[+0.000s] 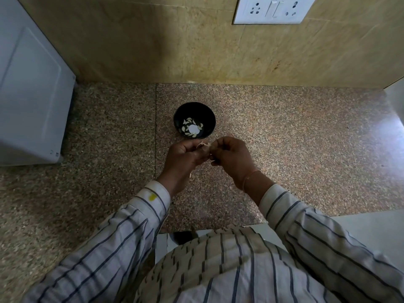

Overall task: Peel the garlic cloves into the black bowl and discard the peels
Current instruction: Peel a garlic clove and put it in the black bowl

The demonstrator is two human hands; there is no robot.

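My left hand and right hand are together above the granite counter, fingers of both curled in and meeting on a garlic clove held between them; only a wisp of pale papery peel shows at the 12 o'clock side of the contact point, and the clove body itself is mostly hidden by my fingers. The black bowl stands on the counter just beyond my hands at 12 o'clock, apart from them, with several peeled cloves lying pale around a white spot on its floor. A grey-white appliance sits at 9 o'clock, and a switch-and-socket plate is on the tiled wall at 1 o'clock. Assessment: the step in hand is stripping the skin from this clove, and the bowl's contents suggest the task is partly done. To do it well, I judge the left hand should keep the clove steady while the right draws the loosened skin away in one pull, keeping the peel out of the bowl. The clove should go in bare. Where the peels are meant to go cannot be determined from this view.
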